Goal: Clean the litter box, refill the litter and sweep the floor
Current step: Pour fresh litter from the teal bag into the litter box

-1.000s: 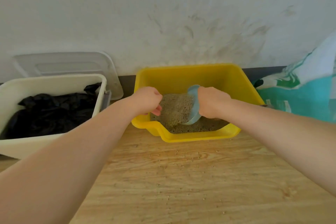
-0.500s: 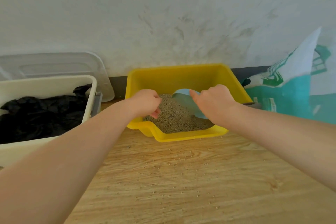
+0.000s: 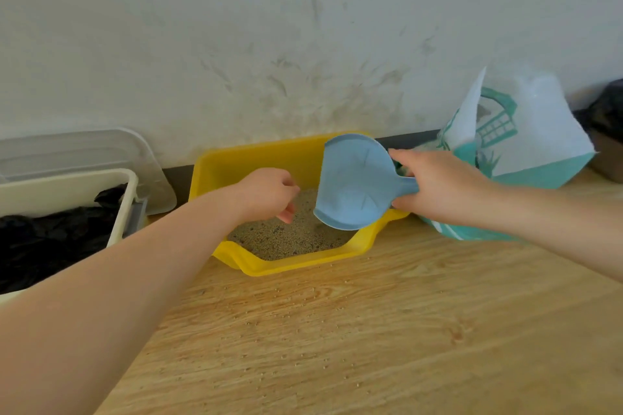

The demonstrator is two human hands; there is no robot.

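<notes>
starting nearest: wooden floor [image 3: 387, 330] with scattered litter grains; left forearm reaches forward, left hand [image 3: 266, 194] hovers over the yellow litter box [image 3: 303, 263], fingers curled, nothing visibly held; right hand [image 3: 438, 185] grips the handle of a blue scoop [image 3: 354, 182], bowl empty, tilted on edge above the box's right side; box sits on the floor against the wall, holding a layer of tan litter [image 3: 290, 236]; left of it a cream bin [image 3: 124, 199] lined with a black bag [image 3: 50, 239], clear lid [image 3: 84, 155] leaning behind; right of the box a teal-and-white litter bag [image 3: 526, 145], top open; scuffed white wall [image 3: 303, 27] behind
</notes>
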